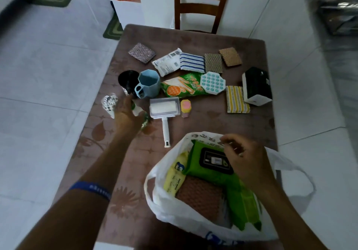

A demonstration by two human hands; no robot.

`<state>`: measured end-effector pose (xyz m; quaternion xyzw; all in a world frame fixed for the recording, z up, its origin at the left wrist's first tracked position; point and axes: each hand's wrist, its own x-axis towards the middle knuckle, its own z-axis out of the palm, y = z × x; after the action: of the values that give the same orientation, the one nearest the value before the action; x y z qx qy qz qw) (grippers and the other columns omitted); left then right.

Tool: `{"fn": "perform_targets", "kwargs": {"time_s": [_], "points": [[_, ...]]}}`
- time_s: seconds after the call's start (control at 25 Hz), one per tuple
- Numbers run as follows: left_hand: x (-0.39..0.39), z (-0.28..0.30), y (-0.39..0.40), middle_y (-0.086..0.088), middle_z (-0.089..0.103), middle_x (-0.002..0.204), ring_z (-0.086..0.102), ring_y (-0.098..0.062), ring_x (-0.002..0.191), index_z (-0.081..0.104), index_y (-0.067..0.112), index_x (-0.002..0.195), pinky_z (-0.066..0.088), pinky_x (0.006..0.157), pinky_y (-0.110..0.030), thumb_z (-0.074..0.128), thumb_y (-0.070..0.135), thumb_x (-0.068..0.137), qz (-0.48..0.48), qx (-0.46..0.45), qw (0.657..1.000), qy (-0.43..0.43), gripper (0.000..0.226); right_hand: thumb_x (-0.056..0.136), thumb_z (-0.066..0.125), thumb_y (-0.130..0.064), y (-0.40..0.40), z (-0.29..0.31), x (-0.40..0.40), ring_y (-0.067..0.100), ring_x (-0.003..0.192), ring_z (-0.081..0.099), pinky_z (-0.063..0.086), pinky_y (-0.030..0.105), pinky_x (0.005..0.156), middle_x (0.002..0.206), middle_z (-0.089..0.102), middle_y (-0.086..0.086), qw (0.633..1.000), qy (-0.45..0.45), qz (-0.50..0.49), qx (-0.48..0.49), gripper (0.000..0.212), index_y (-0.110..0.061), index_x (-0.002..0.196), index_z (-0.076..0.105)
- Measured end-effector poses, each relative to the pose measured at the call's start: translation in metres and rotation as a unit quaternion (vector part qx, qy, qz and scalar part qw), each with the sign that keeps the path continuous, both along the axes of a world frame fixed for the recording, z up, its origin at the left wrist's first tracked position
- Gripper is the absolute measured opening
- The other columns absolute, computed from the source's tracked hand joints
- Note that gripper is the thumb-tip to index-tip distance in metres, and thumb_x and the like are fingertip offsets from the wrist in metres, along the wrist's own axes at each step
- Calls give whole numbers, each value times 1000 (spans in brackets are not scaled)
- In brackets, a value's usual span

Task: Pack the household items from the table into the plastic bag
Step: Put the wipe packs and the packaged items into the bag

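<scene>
We see our left hand [126,112] gripping a small bottle [138,111] at nine o'clock on the counter [213,122], a lint roller [164,108] beside it, while our right hand [244,158], fingers loosely curled, hovers over the plastic bag [193,216] at five o'clock.

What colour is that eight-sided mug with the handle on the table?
The mug is light blue, inside and out, as the head view shows.

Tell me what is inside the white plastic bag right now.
Inside the plastic bag lie a green wipes pack, a yellow packet and a brown textured pad. The right hand covers part of the wipes; anything underneath them is hidden.
</scene>
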<state>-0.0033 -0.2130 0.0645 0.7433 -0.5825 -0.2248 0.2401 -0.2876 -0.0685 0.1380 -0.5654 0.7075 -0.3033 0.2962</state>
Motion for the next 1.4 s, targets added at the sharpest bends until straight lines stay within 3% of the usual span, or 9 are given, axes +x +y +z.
{"fn": "perform_targets", "kwargs": {"time_s": [0.16, 0.24, 0.48, 0.68, 0.76, 0.88, 1.04, 1.24, 1.4], "points": [[-6, -2, 6, -7, 65, 104, 57, -22, 88, 60, 13, 114, 37, 72, -27, 67, 16, 86, 34, -3, 999, 29, 29, 84, 63, -1, 16, -14, -18, -1, 74, 64, 49, 9, 59, 82, 70, -13, 998, -12, -56, -2, 24, -23, 87, 73], [-8, 8, 16, -7, 67, 105, 58, -19, 87, 61, 16, 110, 47, 77, -29, 69, 24, 82, 26, -36, 995, 89, 30, 85, 63, -1, 20, -12, -24, 2, 73, 66, 50, 12, 61, 83, 72, -10, 997, -31, -70, 2, 25, -24, 87, 73], [-32, 152, 59, -1, 68, 100, 67, -20, 86, 60, 31, 100, 56, 73, -33, 74, 27, 82, -91, -222, 958, 154, 23, 82, 71, -5, 22, 28, -26, 12, 85, 67, 55, 23, 69, 98, 71, -11, 983, -172, -50, -41, 35, -31, 105, 63], [-81, 138, 99, -15, 68, 99, 67, -34, 91, 59, 11, 97, 58, 77, -54, 78, 25, 74, -223, 12, 902, 369, 33, 63, 89, -21, 40, 16, -32, 4, 114, 58, 55, 22, 82, 133, 49, -17, 964, -226, 102, 97, 92, -40, 137, 37], [-105, 107, 127, -1, 67, 104, 67, -21, 97, 58, 20, 100, 60, 78, -38, 78, 24, 77, -270, 102, 900, 326, 30, 59, 91, -20, 61, -9, -36, 9, 112, 59, 56, 21, 79, 127, 49, -16, 965, -206, 74, 146, 86, -40, 127, 42], [-107, 71, 162, 19, 52, 116, 56, -4, 106, 50, 33, 113, 51, 79, -12, 76, 39, 76, -374, 102, 910, 147, 45, 54, 92, -27, 92, -36, -47, 8, 111, 58, 56, 19, 79, 123, 50, -17, 959, -145, 90, 225, 84, -42, 118, 40], [-83, 47, 184, 15, 44, 131, 41, -6, 116, 51, 40, 123, 40, 93, -27, 69, 65, 60, -569, 106, 813, -53, 70, 47, 81, -62, 102, -34, -54, 1, 100, 60, 55, 22, 83, 121, 57, -19, 933, 72, 197, 291, 85, -45, 118, 38], [-82, 47, 180, 13, 66, 114, 59, -7, 105, 69, 33, 105, 49, 88, -28, 72, 46, 75, -594, 154, 786, -73, 32, 51, 70, -71, 95, -35, -40, 10, 97, 63, 53, 25, 79, 119, 63, -11, 912, 194, 224, 285, 82, -39, 120, 40], [-101, 56, 172, 10, 71, 89, 63, -3, 80, 73, 25, 91, 53, 69, -25, 53, 53, 85, -519, 142, 840, 72, 35, 53, 79, -59, 104, -32, -43, 3, 99, 59, 54, 17, 76, 117, 54, -20, 947, 61, 128, 289, 76, -46, 116, 39]]}}
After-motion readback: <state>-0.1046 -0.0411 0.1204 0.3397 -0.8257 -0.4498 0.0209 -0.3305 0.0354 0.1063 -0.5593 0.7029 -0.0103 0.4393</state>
